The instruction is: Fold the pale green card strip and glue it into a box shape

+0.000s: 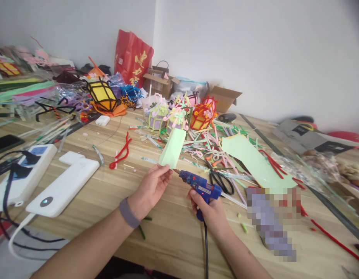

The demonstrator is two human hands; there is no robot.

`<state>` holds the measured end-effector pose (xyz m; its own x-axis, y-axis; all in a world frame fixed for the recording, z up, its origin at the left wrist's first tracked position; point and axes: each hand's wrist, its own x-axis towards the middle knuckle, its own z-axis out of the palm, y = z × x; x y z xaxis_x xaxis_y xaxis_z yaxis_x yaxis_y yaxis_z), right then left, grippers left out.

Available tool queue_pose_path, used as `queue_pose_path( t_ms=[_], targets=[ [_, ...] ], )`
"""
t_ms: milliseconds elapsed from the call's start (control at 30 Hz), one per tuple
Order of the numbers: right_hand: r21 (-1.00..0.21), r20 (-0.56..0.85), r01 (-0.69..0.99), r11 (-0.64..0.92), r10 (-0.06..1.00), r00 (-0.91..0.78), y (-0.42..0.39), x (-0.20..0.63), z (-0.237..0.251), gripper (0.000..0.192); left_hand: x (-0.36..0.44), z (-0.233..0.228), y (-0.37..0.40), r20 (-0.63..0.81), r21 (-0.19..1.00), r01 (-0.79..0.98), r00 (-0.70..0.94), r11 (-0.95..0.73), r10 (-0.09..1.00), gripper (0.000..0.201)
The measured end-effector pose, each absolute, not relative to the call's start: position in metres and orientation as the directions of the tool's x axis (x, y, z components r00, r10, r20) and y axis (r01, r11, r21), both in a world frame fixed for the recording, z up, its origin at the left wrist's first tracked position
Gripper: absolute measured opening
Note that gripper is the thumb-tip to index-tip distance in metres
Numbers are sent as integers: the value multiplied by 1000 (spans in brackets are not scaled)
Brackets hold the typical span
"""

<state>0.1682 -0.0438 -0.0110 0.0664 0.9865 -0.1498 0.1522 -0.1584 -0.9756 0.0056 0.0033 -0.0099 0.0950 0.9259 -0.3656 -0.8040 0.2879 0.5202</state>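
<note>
At the far left of the wooden counter (115, 186) lie a white power strip (24, 170) with a black cable plugged in and, just beside it, a white power bank (64, 184). A curled red pipe cleaner (121, 153) rests a little further in.

The left hand (152, 190), a grey band on its wrist, has its grip pinched on the lower edge of a folded pale green paper piece (173, 149), holding it up off the counter and tilted away toward the small lantern models (175, 114) behind. The right hand (210, 211) is clenched around the handle of a blue glue gun (201, 186), its cord trailing down toward the person. The nozzle points left and sits just beside the paper's bottom edge, close to the left fingertips.

To my eye, the gluing here goes best with the nozzle touching only the fold line, the paper held steady, and the pinching fingers kept clear of the tip, since they sit very near it. A thin, even bead would likely suit such light paper better than a blob.

Right of the gun lie black-handled scissors (221, 180), then a larger green paper sheet (255, 161) among scattered pipe cleaners. A blurred patch hides something near the counter's right side, and clear plastic wrapping (319, 166) lies beyond it.
</note>
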Motion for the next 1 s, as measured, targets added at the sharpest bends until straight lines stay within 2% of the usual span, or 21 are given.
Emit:
queue_pose_path(
  t_ms=[1000],
  targets=[
    [-952,-136,262,-159,985,103,-44,167,-7,52,7,-7,2,-387,524,-795,97,305,917,12]
  ],
)
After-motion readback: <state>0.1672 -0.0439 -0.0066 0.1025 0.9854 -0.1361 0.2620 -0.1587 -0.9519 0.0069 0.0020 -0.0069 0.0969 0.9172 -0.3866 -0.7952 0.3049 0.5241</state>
